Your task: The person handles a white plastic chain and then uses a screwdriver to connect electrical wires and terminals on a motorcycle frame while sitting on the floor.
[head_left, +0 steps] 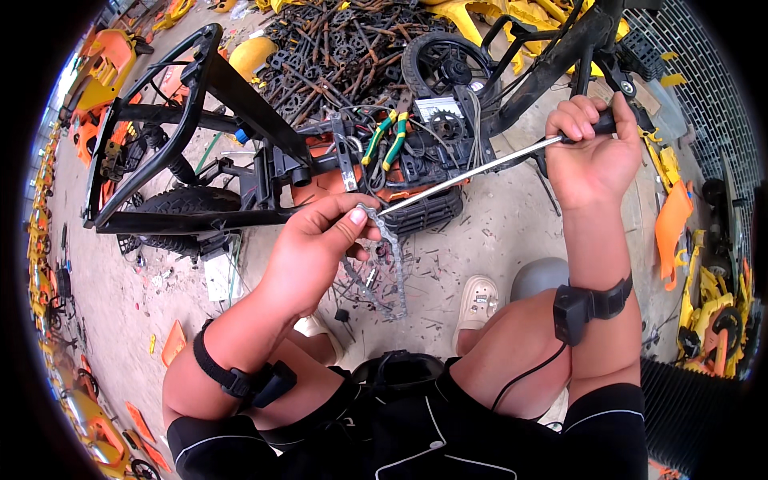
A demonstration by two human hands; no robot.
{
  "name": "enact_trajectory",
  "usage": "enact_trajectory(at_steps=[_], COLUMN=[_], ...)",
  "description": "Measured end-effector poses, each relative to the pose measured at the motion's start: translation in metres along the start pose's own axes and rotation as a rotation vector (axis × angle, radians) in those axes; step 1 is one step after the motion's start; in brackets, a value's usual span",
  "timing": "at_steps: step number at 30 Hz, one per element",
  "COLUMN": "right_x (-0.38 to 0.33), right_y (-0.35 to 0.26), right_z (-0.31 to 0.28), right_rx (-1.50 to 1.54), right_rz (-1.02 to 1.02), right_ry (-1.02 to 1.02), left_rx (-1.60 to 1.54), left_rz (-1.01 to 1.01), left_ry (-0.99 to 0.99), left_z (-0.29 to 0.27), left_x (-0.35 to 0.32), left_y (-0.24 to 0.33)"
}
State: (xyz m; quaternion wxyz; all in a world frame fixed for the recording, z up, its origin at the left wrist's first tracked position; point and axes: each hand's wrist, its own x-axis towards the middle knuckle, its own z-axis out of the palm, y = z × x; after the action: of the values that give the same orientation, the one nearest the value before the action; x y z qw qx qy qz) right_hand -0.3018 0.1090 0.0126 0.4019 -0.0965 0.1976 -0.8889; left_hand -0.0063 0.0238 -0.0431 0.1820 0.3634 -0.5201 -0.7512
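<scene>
The left hand [316, 240] pinches a hanging chain [390, 260] at its top. The right hand [592, 148] is clenched on a screwdriver [480, 170], whose tip touches the chain's top.

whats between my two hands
In the head view, the long silver screwdriver shaft spans from the right hand to the grey metal chain in the left hand.
</scene>
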Motion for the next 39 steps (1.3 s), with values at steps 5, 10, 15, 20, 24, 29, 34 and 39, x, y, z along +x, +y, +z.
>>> enact_trajectory(at_steps=[5,10,15,20,24,29,34,39], right_x=[0.006,0.001,-0.002,-0.004,-0.005,-0.007,-0.006,-0.006], right_y=[0.002,0.015,0.004,-0.001,-0.009,-0.011,-0.015,-0.015], right_z=[0.000,0.010,0.011,0.014,0.012,0.016,0.016,0.016], right_rx=[0.064,-0.151,-0.083,-0.032,-0.036,-0.030,-0.014,0.002], right_rz=[0.070,-0.071,-0.002,0.054,0.066,0.096,0.144,0.182], right_ry=[-0.178,0.178,0.082,-0.033,-0.067,-0.176,-0.312,-0.333], left_rx=[0.014,-0.032,-0.031,-0.017,-0.032,0.013,0.112,0.159], left_rz=[0.027,-0.010,0.008,-0.020,0.032,0.063,0.068,0.108], left_ry=[-0.011,0.055,0.038,0.044,0.028,0.004,-0.009,-0.036], left_z=[0.001,0.007,0.008,0.010,0.014,0.009,0.009,0.008], left_x=[-0.002,-0.007,-0.010,-0.009,-0.015,-0.014,-0.014,-0.013], left_y=[-0.006,-0.007,-0.009,-0.011,-0.006,-0.009,-0.008,-0.011])
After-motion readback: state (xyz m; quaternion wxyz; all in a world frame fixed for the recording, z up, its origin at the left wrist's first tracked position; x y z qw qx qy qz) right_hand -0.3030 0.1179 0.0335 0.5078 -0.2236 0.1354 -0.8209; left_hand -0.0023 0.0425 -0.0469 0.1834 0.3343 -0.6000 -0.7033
